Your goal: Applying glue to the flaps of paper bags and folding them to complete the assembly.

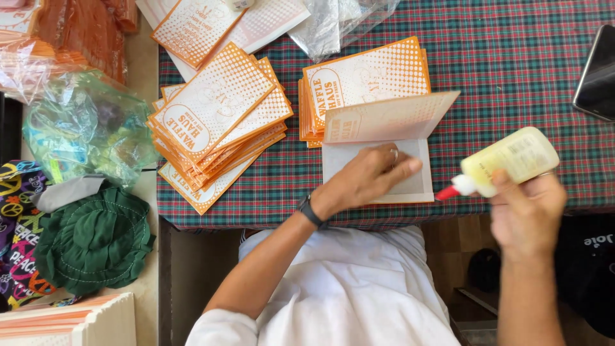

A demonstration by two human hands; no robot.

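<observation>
I see left hand (365,179) flat, pressing folded card (378,163) on tabletop (512,77) | right hand (526,208) grip closed around glue bottle (506,160), red nozzle just beside card's right edge | printed card stacks (218,122) behind

So the table (512,70) has a red-and-green plaid cloth over it. Lying on it are two stacks of orange-and-white paper bags (218,122) (365,80), one opened bag (378,160) near the front edge, crinkled clear plastic (339,22) and a dark phone (597,74) at the right.
</observation>
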